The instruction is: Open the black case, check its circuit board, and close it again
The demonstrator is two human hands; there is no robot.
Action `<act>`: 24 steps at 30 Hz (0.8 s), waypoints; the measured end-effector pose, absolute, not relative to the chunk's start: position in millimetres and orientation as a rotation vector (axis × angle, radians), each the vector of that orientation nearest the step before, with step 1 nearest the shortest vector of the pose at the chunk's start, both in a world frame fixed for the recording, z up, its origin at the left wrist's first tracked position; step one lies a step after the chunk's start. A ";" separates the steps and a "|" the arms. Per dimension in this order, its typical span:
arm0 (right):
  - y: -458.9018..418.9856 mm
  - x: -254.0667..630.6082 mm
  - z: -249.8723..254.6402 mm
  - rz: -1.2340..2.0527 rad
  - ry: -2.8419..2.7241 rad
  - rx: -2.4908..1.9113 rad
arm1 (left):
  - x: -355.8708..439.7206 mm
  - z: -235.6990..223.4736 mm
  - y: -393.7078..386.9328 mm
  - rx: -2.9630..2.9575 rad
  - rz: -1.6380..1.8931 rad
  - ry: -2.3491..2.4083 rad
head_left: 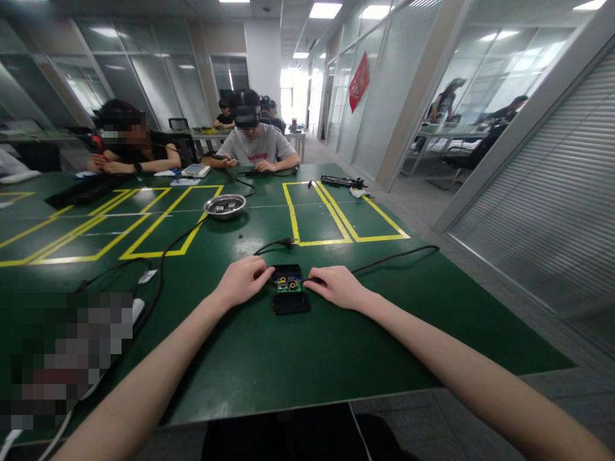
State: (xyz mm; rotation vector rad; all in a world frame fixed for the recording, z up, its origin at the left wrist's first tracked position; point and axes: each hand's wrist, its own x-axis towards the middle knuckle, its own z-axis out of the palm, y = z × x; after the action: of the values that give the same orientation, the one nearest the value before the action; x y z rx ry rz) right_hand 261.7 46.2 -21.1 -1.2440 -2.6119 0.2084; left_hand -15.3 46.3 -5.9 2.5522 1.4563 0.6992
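Observation:
A small opened black power adapter (289,286) lies on the green table (298,358) in front of me, its circuit board with coils showing. My left hand (243,280) rests at its left side, fingers curled and touching the case edge. My right hand (336,285) lies at its right side, fingers bent toward the case where a black cable (394,257) leaves it. A loose black cover piece (291,303) sits just in front of the board.
A metal bowl (224,205) with small parts stands mid-table. Yellow tape outlines (336,221) mark the surface. Black cables (158,269) run at the left. Two people sit at the far side; a black tool (339,181) lies far right. The table's right edge drops to the floor.

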 end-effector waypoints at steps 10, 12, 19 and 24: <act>44.3 260.6 -17.5 0.184 -2.642 -1.320 | -40.0 18.4 53.0 2.349 0.246 2.062; 44.0 261.0 -17.1 0.188 -2.643 -1.316 | -46.1 23.3 53.4 2.262 0.121 2.167; 43.3 261.6 -19.3 0.195 -2.633 -1.289 | -42.6 20.3 46.6 2.297 0.201 2.101; 43.4 262.2 -21.2 0.176 -2.616 -1.245 | -9.3 5.0 35.5 2.656 0.267 1.474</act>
State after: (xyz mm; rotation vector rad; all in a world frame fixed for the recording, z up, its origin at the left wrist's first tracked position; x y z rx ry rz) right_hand 262.2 43.4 -21.2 -1.2449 -2.6159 0.1764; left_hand -9.3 35.5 5.0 2.6562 1.4741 0.2667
